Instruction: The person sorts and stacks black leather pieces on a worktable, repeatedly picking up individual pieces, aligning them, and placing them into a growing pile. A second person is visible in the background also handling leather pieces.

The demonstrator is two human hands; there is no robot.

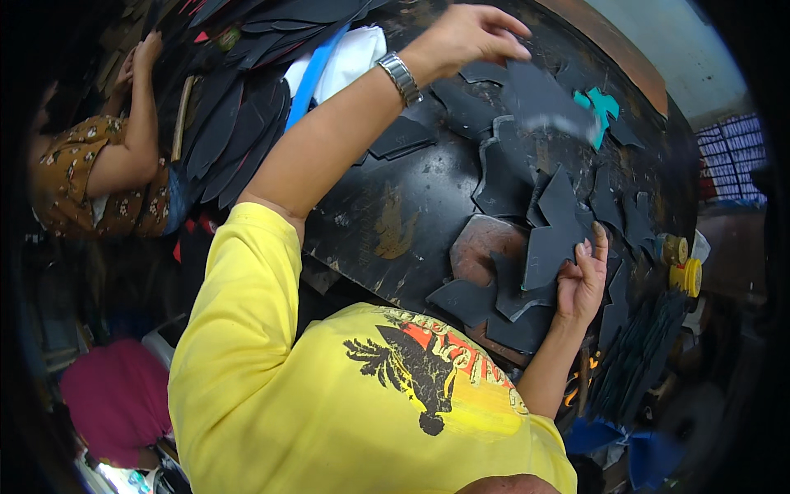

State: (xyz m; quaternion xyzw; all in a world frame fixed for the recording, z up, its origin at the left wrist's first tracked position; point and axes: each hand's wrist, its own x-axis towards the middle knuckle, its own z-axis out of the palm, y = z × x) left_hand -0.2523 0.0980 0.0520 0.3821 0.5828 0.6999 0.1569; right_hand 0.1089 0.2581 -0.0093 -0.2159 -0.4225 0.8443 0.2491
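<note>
High in the view, my left hand (481,34), with a metal watch at the wrist, pinches one corner of a dark flat cut-out piece (539,97). That piece hangs over the table and is smeared by motion. Lower right, the fingers of my right hand (583,280) close on the edge of a black notched cut-out piece (553,235), with one finger pointing up. Similar black pieces (500,177) lie loose and overlapping around both hands, some with pale markings. A brown-grey angular piece (485,247) shows beneath them. What the pieces are made of, I cannot tell.
The dark scuffed table (395,239) also bears stacked black pieces (239,132), a blue strip (317,74), white cloth (350,62) and a teal piece (601,111). A yellow-lidded jar (687,276) stands at its right edge. Another person (107,165) sits at the left.
</note>
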